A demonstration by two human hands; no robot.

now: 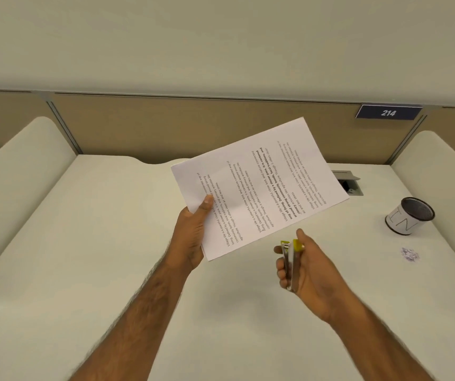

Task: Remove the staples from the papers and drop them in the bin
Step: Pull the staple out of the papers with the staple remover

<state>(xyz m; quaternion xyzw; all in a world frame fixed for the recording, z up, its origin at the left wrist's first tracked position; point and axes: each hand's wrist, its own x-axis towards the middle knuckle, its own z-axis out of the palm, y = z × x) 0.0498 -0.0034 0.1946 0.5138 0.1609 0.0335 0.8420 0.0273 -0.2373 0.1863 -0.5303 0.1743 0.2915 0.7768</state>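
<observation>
My left hand (193, 232) holds a set of printed white papers (259, 188) by their near left corner, lifted above the desk and tilted, text facing up. My right hand (303, 265) is closed around a metal staple remover with yellow grips (289, 253), just below the papers' near edge and not touching them. No staple is visible on the sheets. A small round bin (410, 215), black mesh inside with a white label, stands on the desk at the right.
The white desk (111, 257) has raised white side dividers and a tan back panel with a "214" sign (388, 113). A grey cable hatch (350, 182) lies behind the papers. A small crumpled scrap (410, 254) lies near the bin.
</observation>
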